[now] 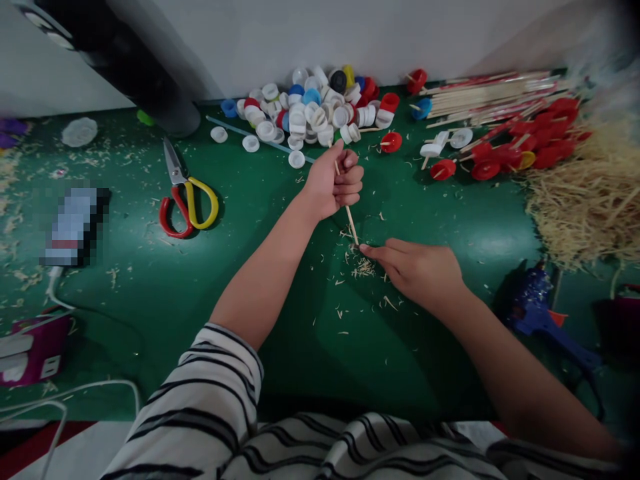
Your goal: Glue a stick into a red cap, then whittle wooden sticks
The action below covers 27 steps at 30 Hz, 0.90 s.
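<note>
My left hand (336,180) is closed around a thin wooden stick (352,223), which slants down toward me over the green table. At the stick's lower end is my right hand (417,267), its fingers curled and the index fingertip at the tip; whether something small is pinched there is hidden. Pale wood shavings (364,268) lie in a small heap under the tip and are scattered around it. Just beyond my left hand is a pile of plastic bottle caps (320,113), mostly white with some red and blue.
Scissors (186,193) with red and yellow handles and a phone (73,223) lie to the left. At right are wooden skewers (480,97), red caps with sticks (530,143), straw-like fibre (590,193) and a blue glue gun (540,313). A dark cylinder (145,67) stands at back left.
</note>
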Tool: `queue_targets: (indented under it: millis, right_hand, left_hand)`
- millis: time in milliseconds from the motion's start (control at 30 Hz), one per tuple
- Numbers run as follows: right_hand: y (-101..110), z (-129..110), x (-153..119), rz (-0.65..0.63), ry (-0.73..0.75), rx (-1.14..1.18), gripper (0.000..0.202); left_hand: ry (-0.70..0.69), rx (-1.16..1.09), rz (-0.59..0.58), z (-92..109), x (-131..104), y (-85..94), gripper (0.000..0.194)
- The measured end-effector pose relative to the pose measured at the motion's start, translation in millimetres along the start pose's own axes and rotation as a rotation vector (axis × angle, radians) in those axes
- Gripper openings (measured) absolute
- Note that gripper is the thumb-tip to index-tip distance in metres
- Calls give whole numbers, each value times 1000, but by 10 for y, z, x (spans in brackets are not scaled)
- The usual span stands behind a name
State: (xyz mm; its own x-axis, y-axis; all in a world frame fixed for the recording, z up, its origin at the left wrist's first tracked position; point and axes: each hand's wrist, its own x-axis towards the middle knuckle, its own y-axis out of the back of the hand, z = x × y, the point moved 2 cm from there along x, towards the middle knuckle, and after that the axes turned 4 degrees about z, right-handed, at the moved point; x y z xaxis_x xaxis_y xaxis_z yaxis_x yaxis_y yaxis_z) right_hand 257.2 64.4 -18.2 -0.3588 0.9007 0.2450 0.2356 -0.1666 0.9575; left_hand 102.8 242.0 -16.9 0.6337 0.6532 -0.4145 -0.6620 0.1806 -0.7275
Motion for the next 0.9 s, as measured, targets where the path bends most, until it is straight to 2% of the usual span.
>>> queue_targets:
  millis: [167,333,433,733,900]
  right_hand:
    - [11,-14,22,4,-2,-18,32]
    - [-22,30,150,77,-79,-49,35]
    - [-58,59,179,72,-95,-53,33]
    - [-85,75,112,35,-38,38,33]
    - [-75,81,104,36,-37,39,31]
  left_hand:
    - [17,-49,-21,10,6,24,57]
    - [38,-86,-34,11,11,42,51]
    - [50,-94,-19,9,4,43,50]
    - [100,-162,60,22,5,20,52]
    - [63,-149,69,5,23,-8,53]
